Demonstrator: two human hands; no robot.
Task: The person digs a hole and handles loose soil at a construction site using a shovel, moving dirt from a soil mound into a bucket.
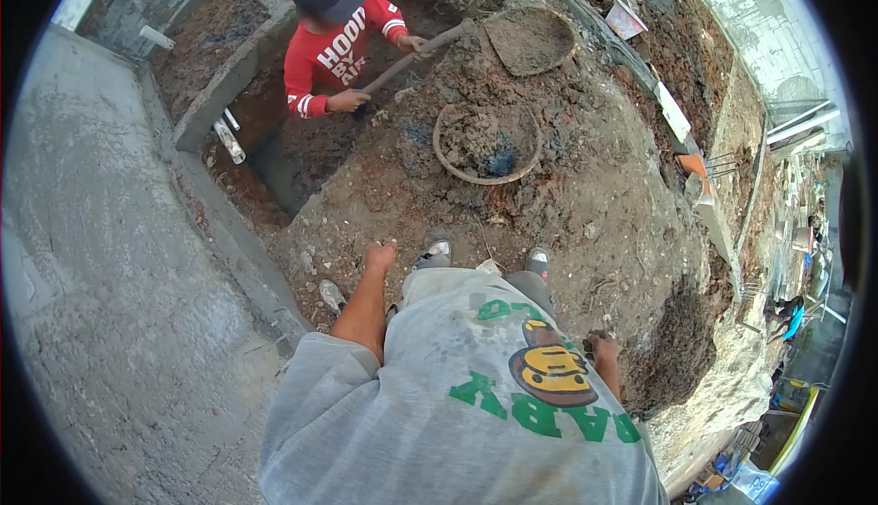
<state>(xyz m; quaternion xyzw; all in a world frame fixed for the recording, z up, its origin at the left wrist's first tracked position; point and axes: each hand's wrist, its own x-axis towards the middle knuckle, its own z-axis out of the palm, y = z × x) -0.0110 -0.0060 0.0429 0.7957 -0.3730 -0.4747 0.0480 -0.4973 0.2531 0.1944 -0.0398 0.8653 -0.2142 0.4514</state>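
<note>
My left hand [379,256] hangs over the bare ground in front of my left leg, fingers curled in and nothing showing in them. On the other side, my right hand [601,348] is low beside my grey shirt, its fingers also curled, with no object visible in it. Ahead of my shoes a round basin [440,150] sits on the dirt, loaded with wet soil. Just beyond it lies a second rounded pan [571,55] filled with mud. Neither hand touches the basins.
A person in a red sweater [331,59] stands in a trench, both hands on a long-handled digging tool [412,60]. A concrete wall [101,231] rises at left. Another shoe [332,296] shows beside my left arm. White pipes [229,141] protrude into the trench.
</note>
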